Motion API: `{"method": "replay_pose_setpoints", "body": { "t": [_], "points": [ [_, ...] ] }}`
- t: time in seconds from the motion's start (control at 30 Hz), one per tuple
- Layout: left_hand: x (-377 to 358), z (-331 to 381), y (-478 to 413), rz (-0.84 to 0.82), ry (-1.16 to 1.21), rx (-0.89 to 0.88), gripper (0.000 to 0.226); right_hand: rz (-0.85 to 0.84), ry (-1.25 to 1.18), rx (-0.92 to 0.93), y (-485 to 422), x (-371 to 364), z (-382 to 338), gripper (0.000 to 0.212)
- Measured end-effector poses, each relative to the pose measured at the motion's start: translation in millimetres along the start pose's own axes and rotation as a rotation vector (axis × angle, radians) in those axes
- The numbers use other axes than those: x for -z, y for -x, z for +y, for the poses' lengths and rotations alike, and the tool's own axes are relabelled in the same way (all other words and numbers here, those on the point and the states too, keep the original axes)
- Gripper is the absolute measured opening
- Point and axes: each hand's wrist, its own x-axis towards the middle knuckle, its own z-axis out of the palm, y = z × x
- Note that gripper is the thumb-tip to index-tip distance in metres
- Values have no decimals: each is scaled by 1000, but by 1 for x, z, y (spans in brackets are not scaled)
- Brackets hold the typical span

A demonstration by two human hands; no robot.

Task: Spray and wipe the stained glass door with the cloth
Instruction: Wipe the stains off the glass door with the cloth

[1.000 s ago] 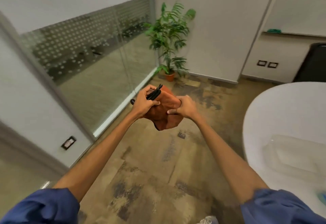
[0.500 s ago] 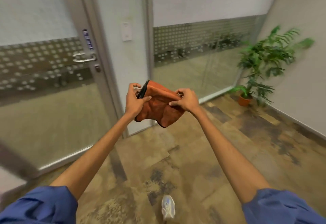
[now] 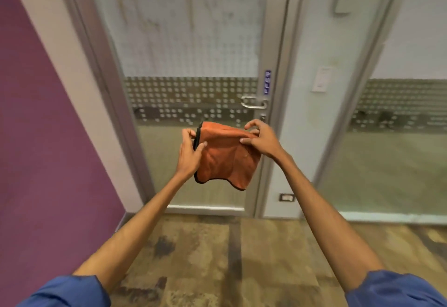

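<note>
An orange cloth (image 3: pixel 226 159) with a black hem hangs folded between both hands at chest height. My left hand (image 3: pixel 189 154) pinches its left edge; my right hand (image 3: pixel 262 141) pinches its upper right corner. Straight ahead stands the glass door (image 3: pixel 188 40), frosted with a dot pattern and marked by yellowish streaks and spots on its upper pane. Its metal handle (image 3: pixel 254 104) sits at the right edge, just above my right hand. No spray bottle is in view.
A purple wall (image 3: pixel 41 125) closes in on the left. A fixed glass panel (image 3: pixel 399 137) runs to the right of the door frame, with a wall switch (image 3: pixel 323 79) and a low socket (image 3: pixel 286 197). Patterned brown carpet (image 3: pixel 242 258) covers the floor.
My view has swung left from the plant and white table to face the door head-on. Both hands kept hold of the cloth and spread it a little wider.
</note>
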Motion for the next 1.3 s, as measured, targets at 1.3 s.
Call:
{"method": "replay_pose_setpoints", "body": {
  "t": [1.3],
  "points": [
    [190, -188, -450, 237, -349, -478, 54, 543, 42, 281, -474, -257, -161, 38]
  ]
}}
